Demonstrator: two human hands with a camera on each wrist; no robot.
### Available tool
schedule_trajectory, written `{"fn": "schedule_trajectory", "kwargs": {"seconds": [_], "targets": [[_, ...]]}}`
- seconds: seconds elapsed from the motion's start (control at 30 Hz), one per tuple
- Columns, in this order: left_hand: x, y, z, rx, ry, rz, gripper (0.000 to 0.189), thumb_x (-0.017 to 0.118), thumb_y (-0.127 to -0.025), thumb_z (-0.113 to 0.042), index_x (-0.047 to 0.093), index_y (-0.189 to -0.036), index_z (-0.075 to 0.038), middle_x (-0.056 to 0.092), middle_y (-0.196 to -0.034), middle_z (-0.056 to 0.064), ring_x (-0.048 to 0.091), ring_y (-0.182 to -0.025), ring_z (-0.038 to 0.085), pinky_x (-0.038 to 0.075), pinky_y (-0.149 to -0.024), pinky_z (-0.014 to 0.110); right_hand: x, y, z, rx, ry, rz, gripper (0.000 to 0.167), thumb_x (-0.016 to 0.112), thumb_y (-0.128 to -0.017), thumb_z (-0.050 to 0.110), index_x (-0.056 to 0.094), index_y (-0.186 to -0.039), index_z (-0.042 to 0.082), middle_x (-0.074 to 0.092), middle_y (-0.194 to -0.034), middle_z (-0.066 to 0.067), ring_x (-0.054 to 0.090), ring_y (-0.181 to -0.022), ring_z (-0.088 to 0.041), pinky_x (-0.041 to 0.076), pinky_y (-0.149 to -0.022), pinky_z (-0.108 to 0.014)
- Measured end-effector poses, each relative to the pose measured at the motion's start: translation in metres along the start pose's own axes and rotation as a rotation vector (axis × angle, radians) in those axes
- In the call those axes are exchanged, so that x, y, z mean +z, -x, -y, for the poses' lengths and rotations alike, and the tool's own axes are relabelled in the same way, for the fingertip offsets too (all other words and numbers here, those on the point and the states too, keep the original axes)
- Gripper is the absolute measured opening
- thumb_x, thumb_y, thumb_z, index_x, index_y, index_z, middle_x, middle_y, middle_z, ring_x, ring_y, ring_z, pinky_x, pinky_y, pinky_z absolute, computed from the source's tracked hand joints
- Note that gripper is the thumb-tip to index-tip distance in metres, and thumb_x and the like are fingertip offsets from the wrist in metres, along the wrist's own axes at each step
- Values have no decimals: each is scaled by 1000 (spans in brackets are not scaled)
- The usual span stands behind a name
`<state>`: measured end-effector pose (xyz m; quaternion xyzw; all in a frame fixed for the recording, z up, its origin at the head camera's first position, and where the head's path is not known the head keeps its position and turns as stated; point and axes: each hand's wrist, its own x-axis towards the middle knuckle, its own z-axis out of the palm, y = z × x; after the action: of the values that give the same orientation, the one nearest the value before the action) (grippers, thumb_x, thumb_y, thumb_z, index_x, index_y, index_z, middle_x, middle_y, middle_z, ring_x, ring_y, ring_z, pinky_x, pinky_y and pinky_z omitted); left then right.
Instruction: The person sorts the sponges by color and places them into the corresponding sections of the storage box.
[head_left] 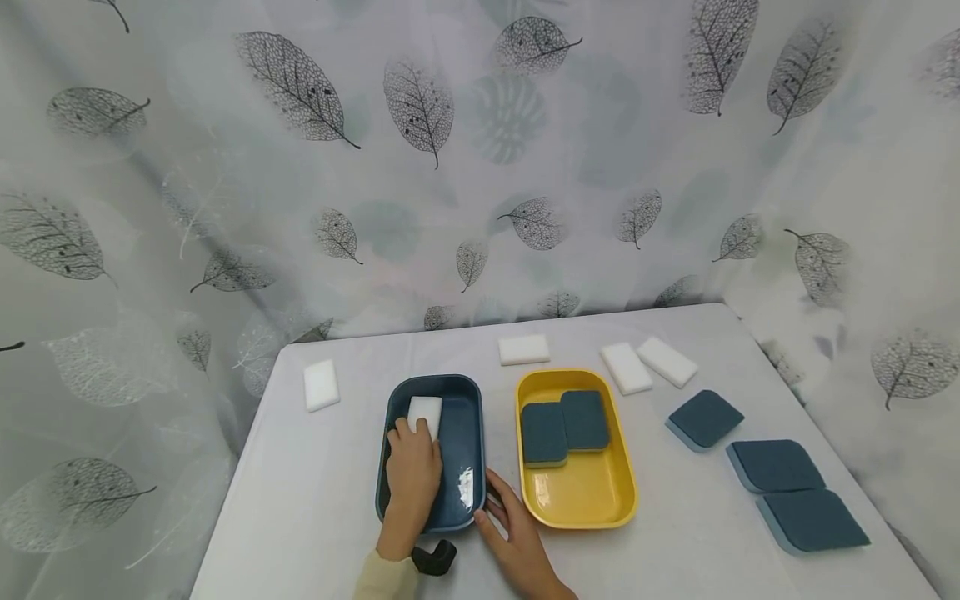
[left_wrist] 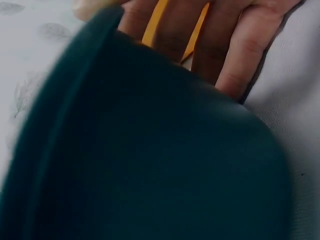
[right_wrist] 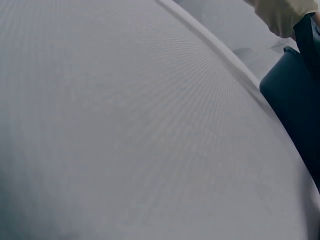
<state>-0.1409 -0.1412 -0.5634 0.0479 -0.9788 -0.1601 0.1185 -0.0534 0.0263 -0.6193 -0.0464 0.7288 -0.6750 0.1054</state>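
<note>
My left hand [head_left: 414,467] reaches into a dark blue tray [head_left: 459,442], its fingers holding the near end of a white sponge block [head_left: 425,410]. The block lies toward the tray's far left part. At the tray's near right corner is my right hand [head_left: 517,537], thumb by the near end and fingers extended along the outer side wall. In the left wrist view the blue tray [left_wrist: 165,150] fills most of the picture, with my right hand's fingers [left_wrist: 247,47] behind its edge. The right wrist view catches only the blue tray's side [right_wrist: 295,100] at the right.
Right of the blue tray stands a yellow tray [head_left: 585,492] with two dark blue scouring sponges [head_left: 545,433] in it. White sponge blocks lie at the left [head_left: 322,385] and back [head_left: 524,349] of the white-covered table. Three more dark sponges [head_left: 705,418] lie at the right.
</note>
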Motion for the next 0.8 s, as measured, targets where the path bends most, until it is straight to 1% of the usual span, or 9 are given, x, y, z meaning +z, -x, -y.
{"fn": "schedule_trajectory", "kwargs": {"seconds": [0.1,0.17,0.3,0.37,0.47,0.57,0.63,0.73,0.8], "targets": [[2,-1,0,-4,-13,17,38,78,-92,-11,62,-122,7,54,-119,31,58,-98,40,63,-65,50,0,0,1,-2,-1,2,65,61,-106,39,35,-162,19,39,-166,-4,42,-151,-25,41,-117,-18],[2,-2,0,1,-22,18,38,79,-92,-11,62,-121,8,54,-118,30,58,-98,39,63,-65,50,0,1,2,1,-6,1,65,62,-105,38,35,-161,20,39,-166,-3,42,-151,-23,41,-117,-17],[2,-3,0,21,-46,-9,35,81,-90,-10,64,-113,10,55,-114,29,54,-101,37,63,-64,48,1,1,2,-7,-9,8,64,62,-105,37,35,-161,21,39,-166,-3,42,-151,-22,41,-117,-18],[2,-3,0,34,-59,-26,33,82,-89,-9,66,-108,11,55,-113,28,52,-102,36,64,-64,46,1,0,2,-14,-12,12,64,61,-106,36,35,-162,21,39,-166,-4,42,-151,-23,42,-118,-20],[2,-2,1,51,-65,-42,30,82,-88,-8,67,-105,12,55,-110,27,52,-101,35,64,-65,45,1,0,1,-13,-16,13,64,62,-105,37,35,-162,21,39,-166,-4,42,-151,-23,41,-118,-21],[0,-1,2,59,-50,-24,29,79,-90,-9,67,-105,13,56,-110,26,53,-100,35,64,-66,46,1,0,0,-22,-11,10,64,62,-106,36,35,-162,20,40,-166,-5,43,-151,-23,42,-118,-22],[-2,-2,4,66,-38,-4,28,77,-92,-10,68,-106,13,58,-109,26,54,-99,36,63,-68,47,1,0,0,-21,-9,7,64,62,-105,37,35,-161,20,40,-166,-5,43,-150,-23,42,-117,-20],[-5,-4,7,84,-30,35,26,74,-94,-12,68,-104,11,61,-107,26,57,-97,37,62,-73,49,0,-1,-1,-21,-9,5,64,62,-105,37,35,-161,20,40,-165,-5,44,-150,-24,42,-117,-19],[-8,-5,8,95,-19,61,26,74,-95,-12,68,-104,11,63,-105,26,59,-96,38,60,-77,51,1,-1,-1,-13,-14,4,64,62,-105,39,36,-161,21,40,-165,-4,44,-150,-22,41,-116,-16]]}}
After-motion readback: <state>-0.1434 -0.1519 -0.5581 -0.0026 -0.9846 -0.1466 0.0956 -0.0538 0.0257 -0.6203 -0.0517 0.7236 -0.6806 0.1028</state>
